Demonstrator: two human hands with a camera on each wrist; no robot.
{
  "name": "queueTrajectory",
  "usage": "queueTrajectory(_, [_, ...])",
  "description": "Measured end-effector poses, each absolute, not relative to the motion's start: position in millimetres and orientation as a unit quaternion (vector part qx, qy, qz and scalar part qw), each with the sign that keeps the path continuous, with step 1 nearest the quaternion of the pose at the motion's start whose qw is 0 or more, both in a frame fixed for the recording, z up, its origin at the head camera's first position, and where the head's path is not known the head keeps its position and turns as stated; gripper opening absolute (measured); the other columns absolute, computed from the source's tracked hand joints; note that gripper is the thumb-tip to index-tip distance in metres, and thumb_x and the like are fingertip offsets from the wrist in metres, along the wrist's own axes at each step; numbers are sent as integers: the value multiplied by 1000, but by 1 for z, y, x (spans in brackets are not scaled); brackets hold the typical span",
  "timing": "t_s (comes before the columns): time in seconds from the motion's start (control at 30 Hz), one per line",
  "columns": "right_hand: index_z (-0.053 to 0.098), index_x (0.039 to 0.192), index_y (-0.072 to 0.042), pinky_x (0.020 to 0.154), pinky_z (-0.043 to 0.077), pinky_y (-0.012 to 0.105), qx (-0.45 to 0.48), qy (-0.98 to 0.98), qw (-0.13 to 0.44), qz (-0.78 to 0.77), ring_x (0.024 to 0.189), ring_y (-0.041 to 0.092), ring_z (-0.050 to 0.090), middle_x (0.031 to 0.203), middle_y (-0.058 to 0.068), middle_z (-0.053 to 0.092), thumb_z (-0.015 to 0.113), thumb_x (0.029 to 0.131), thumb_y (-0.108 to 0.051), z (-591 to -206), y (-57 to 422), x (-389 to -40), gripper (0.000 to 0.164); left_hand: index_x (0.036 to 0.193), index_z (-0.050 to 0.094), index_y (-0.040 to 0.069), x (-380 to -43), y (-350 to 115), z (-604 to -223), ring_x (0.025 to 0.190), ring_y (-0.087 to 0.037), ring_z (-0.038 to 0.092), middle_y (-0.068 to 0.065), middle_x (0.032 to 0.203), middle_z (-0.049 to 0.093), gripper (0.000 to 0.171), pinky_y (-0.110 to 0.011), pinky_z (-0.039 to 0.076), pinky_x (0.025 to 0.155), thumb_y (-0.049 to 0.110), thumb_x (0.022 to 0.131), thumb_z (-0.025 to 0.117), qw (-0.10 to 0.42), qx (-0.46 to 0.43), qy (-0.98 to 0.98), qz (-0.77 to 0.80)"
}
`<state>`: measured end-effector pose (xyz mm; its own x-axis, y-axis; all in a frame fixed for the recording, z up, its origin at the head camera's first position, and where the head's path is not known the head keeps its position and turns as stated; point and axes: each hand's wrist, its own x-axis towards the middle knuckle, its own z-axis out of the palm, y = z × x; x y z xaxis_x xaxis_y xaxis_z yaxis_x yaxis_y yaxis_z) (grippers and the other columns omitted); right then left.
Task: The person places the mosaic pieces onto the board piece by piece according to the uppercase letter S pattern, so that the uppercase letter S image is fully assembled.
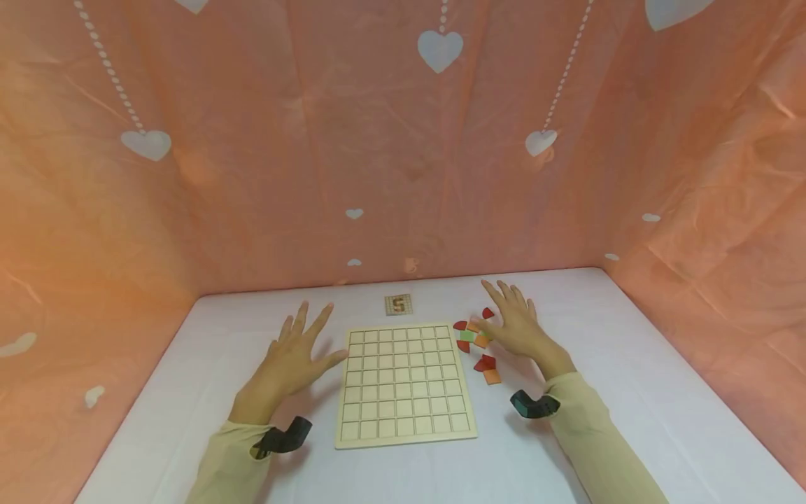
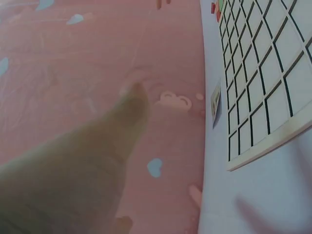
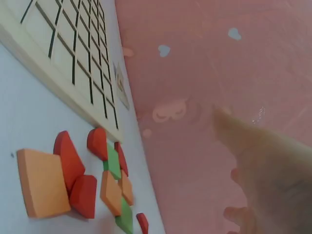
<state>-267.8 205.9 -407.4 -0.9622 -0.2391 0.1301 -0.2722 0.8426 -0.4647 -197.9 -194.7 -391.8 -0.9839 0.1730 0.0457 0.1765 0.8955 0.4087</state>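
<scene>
A pale wooden grid board [image 1: 404,385] lies flat on the white table. To its left, my left hand [image 1: 291,364] hovers with fingers spread, the thumb tip near the board's left edge. My right hand [image 1: 516,325] hovers beyond the right edge, fingers extended and holding nothing. Under and beside it lie small flat pieces: red quarter-round ones [image 1: 463,346], a green square [image 1: 467,336] and orange squares [image 1: 492,376]. In the right wrist view, an orange square [image 3: 44,183] lies nearest, beside a red piece [image 3: 84,196]. The left wrist view shows the left thumb [image 2: 97,146] above the table.
A small card [image 1: 399,304] with a brown S-like pattern lies behind the board. Pinkish-orange cloth [image 1: 390,154] with white hearts encloses the back and sides. Each wrist carries a dark camera mount, the left one [image 1: 286,435] and the right one [image 1: 534,404].
</scene>
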Motion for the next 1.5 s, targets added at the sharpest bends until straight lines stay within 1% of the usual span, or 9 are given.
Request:
queueTrajectory(0.13, [28, 159, -10, 120, 16, 77, 134, -952, 28, 273, 151, 53, 18, 163, 30, 24, 62, 99, -37, -414, 209, -275, 74, 163, 20, 20, -203, -199, -397, 148, -58, 23, -28, 168, 9, 84, -77, 33, 112, 50, 97, 61, -17, -105, -966, -235])
queueTrajectory(0.2, [31, 158, -8, 121, 19, 76, 129, -948, 15, 290, 151, 52, 19, 163, 30, 24, 61, 100, -34, -416, 212, -278, 71, 162, 22, 16, -206, -199, -400, 148, -56, 25, -29, 167, 12, 84, -74, 33, 114, 43, 96, 65, -34, -114, -962, -247])
queueTrajectory(0.33, [35, 156, -6, 122, 19, 73, 129, -941, 3, 314, 151, 52, 20, 163, 30, 25, 59, 101, -28, -420, 220, -284, 63, 161, 26, 9, -210, -198, -407, 150, -52, 25, -29, 166, 17, 88, -70, 30, 119, 30, 90, 76, -59, -143, -955, -253])
queueTrajectory(0.5, [40, 153, -3, 123, 18, 71, 147, -931, -3, 335, 150, 54, 23, 161, 32, 28, 57, 102, -19, -426, 226, -291, 56, 155, 35, -2, -215, -196, -415, 149, -50, 30, -29, 163, 27, 90, -64, 29, 123, 17, 81, 83, -65, -179, -952, -238])
queueTrajectory(0.7, [43, 151, -2, 123, 22, 69, 152, -931, -30, 329, 150, 53, 25, 161, 31, 30, 53, 102, -13, -435, 227, -299, 51, 154, 37, -3, -217, -193, -421, 149, -50, 29, -28, 163, 28, 90, -63, 25, 125, 8, 78, 83, -102, -191, -936, -277])
queueTrajectory(0.83, [45, 150, -1, 123, 25, 68, 156, -935, -42, 317, 149, 52, 28, 160, 29, 34, 51, 103, -10, -439, 225, -301, 48, 152, 40, -4, -212, -191, -424, 149, -49, 31, -27, 162, 32, 87, -62, 26, 125, 8, 78, 84, -124, -189, -934, -278])
queueTrajectory(1.17, [55, 144, -5, 121, 33, 63, 129, -940, -59, 310, 147, 46, 38, 153, 23, 49, 54, 102, -7, -443, 223, -302, 42, 144, 52, -2, -205, -187, -424, 147, -48, 35, -18, 160, 40, 75, -63, 29, 123, 13, 78, 84, -137, -170, -943, -252])
queueTrajectory(1.37, [66, 129, 0, 117, 41, 61, 141, -956, -11, 257, 136, 46, 51, 137, 24, 62, 57, 97, 2, -442, 222, -301, 33, 144, 53, -1, -203, -186, -425, 147, -47, 37, -17, 159, 42, 74, -62, 29, 123, 12, 78, 84, -134, -161, -945, -251])
queueTrajectory(1.5, [71, 122, 0, 110, 49, 58, 129, -964, 9, 231, 122, 42, 60, 125, 22, 68, 63, 95, 1, -440, 222, -302, 28, 143, 54, 0, -205, -185, -423, 146, -47, 39, -17, 159, 43, 74, -62, 31, 122, 14, 78, 85, -126, -162, -949, -238])
